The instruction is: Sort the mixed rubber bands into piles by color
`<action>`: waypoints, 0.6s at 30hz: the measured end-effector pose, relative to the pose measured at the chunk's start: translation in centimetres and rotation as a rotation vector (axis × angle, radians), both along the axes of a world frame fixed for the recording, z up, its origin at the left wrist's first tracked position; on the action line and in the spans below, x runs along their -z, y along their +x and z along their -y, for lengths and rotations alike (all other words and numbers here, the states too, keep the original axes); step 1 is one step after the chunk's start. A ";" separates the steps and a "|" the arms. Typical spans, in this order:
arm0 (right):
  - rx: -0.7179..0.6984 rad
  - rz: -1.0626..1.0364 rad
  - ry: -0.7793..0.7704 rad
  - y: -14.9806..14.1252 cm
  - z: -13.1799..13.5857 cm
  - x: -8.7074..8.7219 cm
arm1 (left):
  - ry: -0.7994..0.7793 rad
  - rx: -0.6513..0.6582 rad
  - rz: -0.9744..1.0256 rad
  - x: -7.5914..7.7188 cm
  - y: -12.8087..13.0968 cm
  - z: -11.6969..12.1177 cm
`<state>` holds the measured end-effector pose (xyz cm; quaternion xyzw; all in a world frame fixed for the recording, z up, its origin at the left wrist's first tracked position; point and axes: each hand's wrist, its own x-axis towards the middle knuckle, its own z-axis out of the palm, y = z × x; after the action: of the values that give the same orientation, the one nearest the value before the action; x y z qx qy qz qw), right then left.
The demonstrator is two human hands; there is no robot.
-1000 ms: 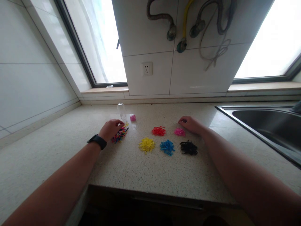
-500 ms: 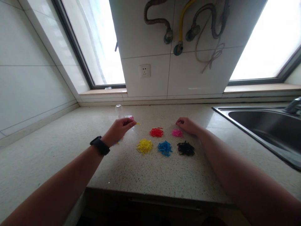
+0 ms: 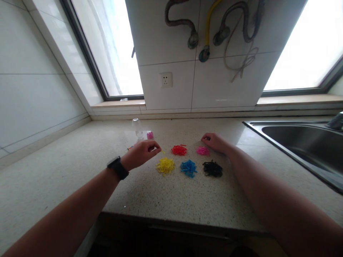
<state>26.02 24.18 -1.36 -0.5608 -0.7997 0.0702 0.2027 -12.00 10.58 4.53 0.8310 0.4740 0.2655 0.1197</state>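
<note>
In the head view, the left hand (image 3: pixel 142 153) pinches a yellow strip (image 3: pixel 163 151) beside the yellow pile (image 3: pixel 165 166), a light hold apparently suiting so thin a piece; the right hand (image 3: pixel 212 140) curls near the pink pile (image 3: pixel 203 151), its grip unclear. These piles lie apart, seemingly keeping colours separate.

Kitchen, by the fixtures. Steel sink (image 3: pixel 294 142) with a faucet (image 3: pixel 335 121) was set into a speckled countertop (image 3: pixel 171 200). White tiled wall (image 3: pixel 160 43) carried a power outlet (image 3: pixel 166 79), grey hoses (image 3: pixel 178 23) and a yellow hose (image 3: pixel 208 28) on valves. Home or commercial: couldn't tell.
</note>
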 end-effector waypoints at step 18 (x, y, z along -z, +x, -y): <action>-0.017 0.013 0.003 0.2 -0.2 0.2 | -0.121 0.288 -0.274 -1.2 -1.2 0.4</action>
<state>26.17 24.39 -1.52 -0.5539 -0.8059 0.0671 0.1980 -13.20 10.22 5.71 0.9098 0.3773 0.1009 0.1406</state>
